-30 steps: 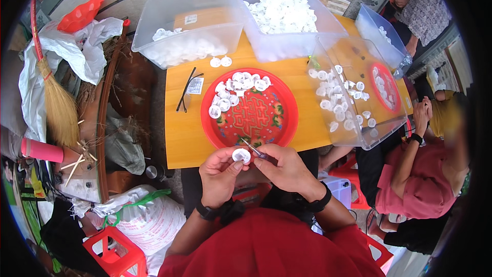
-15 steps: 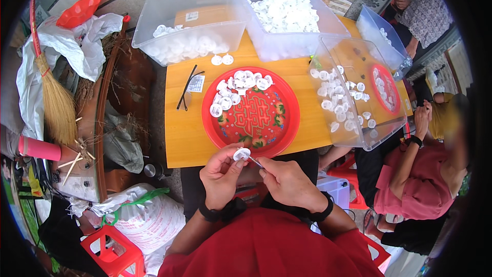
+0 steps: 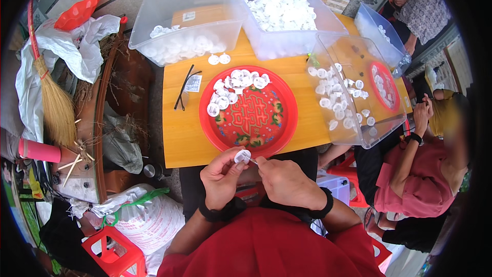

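Between its thumb and fingers, my left hand [image 3: 219, 178] pinches a small round white plastic piece [image 3: 242, 156]. My right hand [image 3: 287, 178] is closed around a thin metal tool [image 3: 253, 161], whose tip meets the white piece; its handle is hidden in my fist. Both hands are above my lap, just in front of the near rim of a red round tray [image 3: 287, 136] with a printed pattern. Several like white pieces [image 3: 222, 102] lie along the tray's far left part.
On the yellow table [image 3: 179, 141] stand a clear bin [image 3: 148, 54] and another bin [image 3: 271, 46] heaped with white pieces. Dark-framed glasses [image 3: 183, 90] lie left of the tray. A clear tub [image 3: 353, 136] is at the right, near a seated person [image 3: 425, 174]. A broom [image 3: 56, 102] leans at left.
The white piece in my left hand has turned a little, its face more toward me. My right hand has shifted slightly closer to it. The tray's contents look the same.
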Demonstrator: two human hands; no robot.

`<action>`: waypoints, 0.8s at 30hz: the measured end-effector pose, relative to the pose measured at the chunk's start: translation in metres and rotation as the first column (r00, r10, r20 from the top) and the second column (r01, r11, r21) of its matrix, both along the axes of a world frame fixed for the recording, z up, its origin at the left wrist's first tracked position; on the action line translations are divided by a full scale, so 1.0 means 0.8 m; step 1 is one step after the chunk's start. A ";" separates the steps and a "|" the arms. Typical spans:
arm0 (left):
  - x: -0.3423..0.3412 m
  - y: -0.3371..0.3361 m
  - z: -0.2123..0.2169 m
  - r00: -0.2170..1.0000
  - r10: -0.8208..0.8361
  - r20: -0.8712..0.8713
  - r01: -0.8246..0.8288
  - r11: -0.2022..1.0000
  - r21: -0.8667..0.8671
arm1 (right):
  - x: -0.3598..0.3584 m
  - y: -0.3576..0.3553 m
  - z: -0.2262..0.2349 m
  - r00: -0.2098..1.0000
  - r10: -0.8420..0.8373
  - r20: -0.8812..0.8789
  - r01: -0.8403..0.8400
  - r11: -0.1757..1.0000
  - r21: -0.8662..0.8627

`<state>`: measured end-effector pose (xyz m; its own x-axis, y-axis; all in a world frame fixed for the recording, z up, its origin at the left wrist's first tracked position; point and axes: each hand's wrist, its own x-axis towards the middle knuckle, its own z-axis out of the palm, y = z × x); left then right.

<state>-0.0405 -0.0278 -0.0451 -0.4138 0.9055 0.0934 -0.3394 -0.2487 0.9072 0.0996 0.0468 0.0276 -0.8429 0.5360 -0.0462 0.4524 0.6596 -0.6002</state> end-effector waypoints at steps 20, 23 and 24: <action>0.004 -0.005 0.008 0.987 -0.142 0.073 0.146 0.988 -0.056 | -0.010 0.022 -0.008 0.921 -0.359 -0.154 0.241 0.832 -0.499; 0.007 0.000 0.013 0.986 -0.117 0.122 0.114 0.993 0.027 | -0.013 0.046 -0.002 0.961 -0.237 -0.141 0.162 0.899 -0.406; 0.007 0.002 0.016 0.983 -0.053 0.175 0.042 0.997 0.070 | -0.015 0.060 0.001 0.981 -0.154 -0.118 0.109 0.941 -0.319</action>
<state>-0.0348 -0.0262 -0.0320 -0.3857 0.9189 0.0825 -0.5060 -0.2855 0.8139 0.0877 0.0947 0.0280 -0.7757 0.6206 -0.1147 0.4195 0.3713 -0.8283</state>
